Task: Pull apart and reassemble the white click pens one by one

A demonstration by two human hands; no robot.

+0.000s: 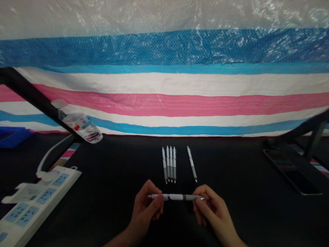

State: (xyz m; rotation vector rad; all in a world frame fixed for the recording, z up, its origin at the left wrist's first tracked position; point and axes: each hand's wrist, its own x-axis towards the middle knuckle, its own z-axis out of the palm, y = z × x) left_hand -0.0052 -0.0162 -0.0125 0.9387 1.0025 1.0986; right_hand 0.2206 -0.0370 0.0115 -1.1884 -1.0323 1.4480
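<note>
A white and grey pen (177, 197) is held level between my two hands, low in the head view. My left hand (148, 204) pinches its clip end between thumb and fingers. Around the silver tip at the other end, my right hand (212, 209) is closed. Beyond the hands, several matching pens (169, 164) lie side by side on the black table (115, 185), tips toward me. One more pen (192, 164) lies apart to their right, slightly slanted.
A white power strip (43, 202) with a plugged-in cable lies at the left. Behind it are a clear plastic bottle (83, 127) and a blue tray (14, 137). At the right rests a dark phone (291, 171). Striped sheeting (164, 104) hangs behind the table.
</note>
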